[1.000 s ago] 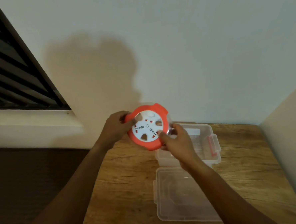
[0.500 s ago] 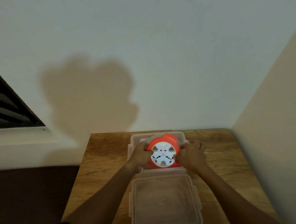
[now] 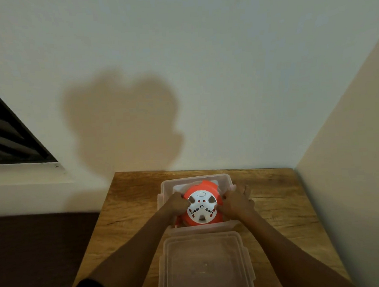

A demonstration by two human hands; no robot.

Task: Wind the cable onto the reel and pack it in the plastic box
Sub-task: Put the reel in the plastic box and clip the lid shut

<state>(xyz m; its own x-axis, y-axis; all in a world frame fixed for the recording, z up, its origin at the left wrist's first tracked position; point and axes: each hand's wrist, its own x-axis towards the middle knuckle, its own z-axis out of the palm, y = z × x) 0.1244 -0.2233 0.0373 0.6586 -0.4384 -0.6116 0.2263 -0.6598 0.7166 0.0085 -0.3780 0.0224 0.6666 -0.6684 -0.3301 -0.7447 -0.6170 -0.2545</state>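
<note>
An orange cable reel [image 3: 202, 205] with a white socket face lies flat inside the clear plastic box [image 3: 195, 180] on the wooden table. My left hand [image 3: 175, 203] grips the reel's left rim. Its right rim is held by my right hand [image 3: 236, 201], whose fingers spread over the box's right wall. No loose cable shows; the reel's side is hidden by the box walls and my hands.
The box's clear lid [image 3: 206, 266] lies flat on the wooden table [image 3: 276, 204] just in front of the box. A white wall stands close behind, another wall closes in on the right, and a dark louvred window [image 3: 3, 132] is at the left.
The reel was held up in the air above the table a second ago; both hands have brought it down into the box, and it has sunk a little deeper since half a second ago.
</note>
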